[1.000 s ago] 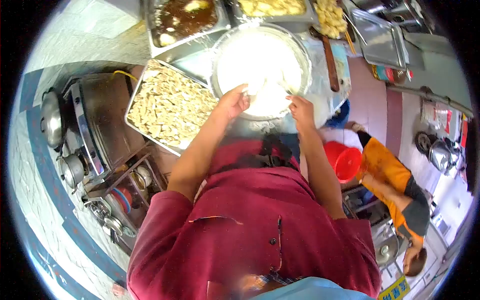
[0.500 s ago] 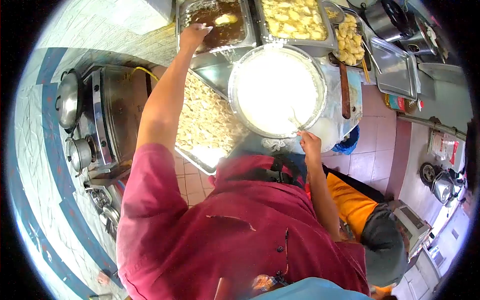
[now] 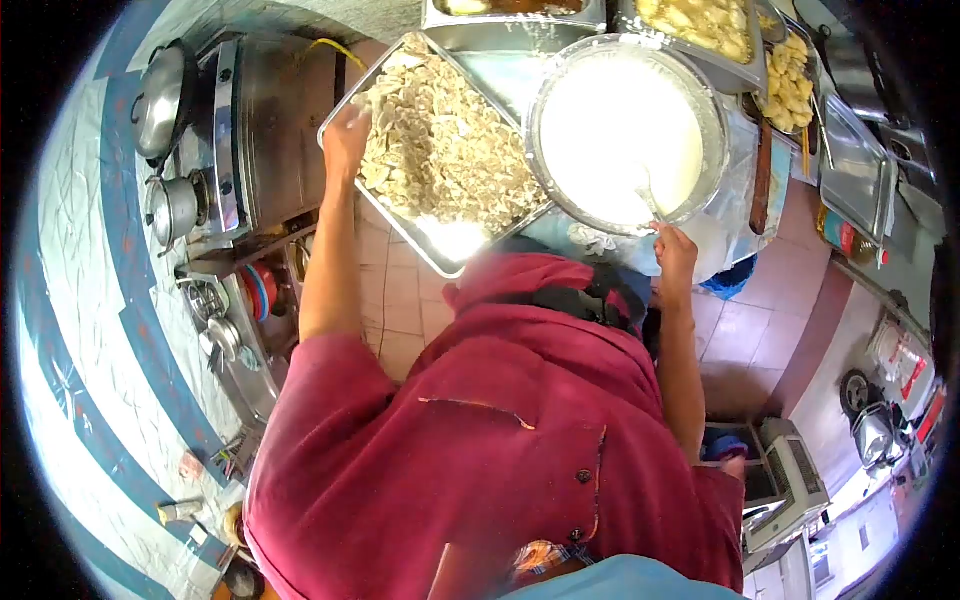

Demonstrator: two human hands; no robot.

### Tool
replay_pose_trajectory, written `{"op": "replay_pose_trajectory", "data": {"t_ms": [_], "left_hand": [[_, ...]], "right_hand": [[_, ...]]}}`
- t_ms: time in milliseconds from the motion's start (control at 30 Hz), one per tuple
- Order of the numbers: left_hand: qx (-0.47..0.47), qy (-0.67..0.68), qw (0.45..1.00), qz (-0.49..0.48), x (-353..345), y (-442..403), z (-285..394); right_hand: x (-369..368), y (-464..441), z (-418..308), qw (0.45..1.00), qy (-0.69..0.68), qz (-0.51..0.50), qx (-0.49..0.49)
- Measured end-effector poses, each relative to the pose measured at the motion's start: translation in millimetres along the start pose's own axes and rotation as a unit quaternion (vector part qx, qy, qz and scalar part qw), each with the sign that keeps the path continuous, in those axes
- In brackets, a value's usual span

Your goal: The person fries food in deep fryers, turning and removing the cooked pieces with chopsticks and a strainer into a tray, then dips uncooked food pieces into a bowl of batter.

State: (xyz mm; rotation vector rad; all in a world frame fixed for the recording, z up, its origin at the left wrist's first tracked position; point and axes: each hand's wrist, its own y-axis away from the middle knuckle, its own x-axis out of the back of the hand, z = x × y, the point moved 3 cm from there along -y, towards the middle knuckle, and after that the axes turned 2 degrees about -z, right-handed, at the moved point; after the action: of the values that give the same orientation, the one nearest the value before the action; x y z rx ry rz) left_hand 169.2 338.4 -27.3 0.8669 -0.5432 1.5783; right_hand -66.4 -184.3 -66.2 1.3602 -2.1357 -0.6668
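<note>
My left hand is at the left side of a metal tray heaped with pale sliced pieces. Its fingertips reach the pieces, and whether it grips any is hidden. To the right of the tray stands a large round bowl of white batter. My right hand is closed on the handle of a spoon, whose head dips into the batter near the bowl's front rim.
Behind the bowl are a metal pan of dark oil and a tray of yellow pieces. A cleaver lies right of the bowl. Pots and a stove stand at the left.
My left hand has gone from the bowl to the oil pan, then back to the tray of slices. My right hand stays at the spoon. The view has shifted, and the person in orange has left it.
</note>
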Motion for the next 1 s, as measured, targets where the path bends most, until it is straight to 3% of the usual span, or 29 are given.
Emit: {"op": "replay_pose_trajectory", "data": {"t_ms": [33, 100, 200, 300, 433, 500, 633, 800, 900, 967, 1000], "left_hand": [[0.014, -0.051, 0.998, 0.020, 1, 15, -32], [0.109, -0.148, 0.982, -0.040, 3, 45, -64], [0.026, -0.183, 0.981, -0.056, -10, 77, -79], [0.042, -0.271, 0.954, -0.121, -25, 84, -90], [0.042, -0.282, 0.951, -0.117, -29, 81, -78], [0.085, -0.300, 0.932, -0.187, -30, 77, -65], [0.014, -0.312, 0.937, -0.157, -37, 71, -85], [0.014, -0.314, 0.932, -0.180, -28, 75, -69], [0.006, -0.321, 0.937, -0.139, -29, 74, -82], [-0.017, -0.253, 0.966, -0.053, -24, 80, -69], [0.039, -0.207, 0.976, -0.046, -22, 84, -57]], "right_hand": [[-2, -1, -1, 1.000, 0.004, -0.005, -0.002], [-5, -3, -1, 1.000, 0.014, -0.012, 0.000], [-10, -7, -3, 1.000, 0.025, -0.016, 0.010], [-12, -8, -6, 0.999, 0.031, -0.016, 0.018], [-11, -3, -4, 0.999, 0.009, -0.011, 0.029], [-7, -3, 1, 1.000, -0.005, -0.009, 0.029], [-4, 2, 7, 1.000, -0.016, -0.011, 0.021], [1, 3, 14, 0.999, -0.028, 0.000, 0.029], [3, 3, 22, 0.998, -0.051, 0.004, 0.039], [5, 5, 21, 0.998, -0.035, -0.002, 0.055], [6, 3, 24, 0.998, -0.050, -0.009, 0.042]]}}
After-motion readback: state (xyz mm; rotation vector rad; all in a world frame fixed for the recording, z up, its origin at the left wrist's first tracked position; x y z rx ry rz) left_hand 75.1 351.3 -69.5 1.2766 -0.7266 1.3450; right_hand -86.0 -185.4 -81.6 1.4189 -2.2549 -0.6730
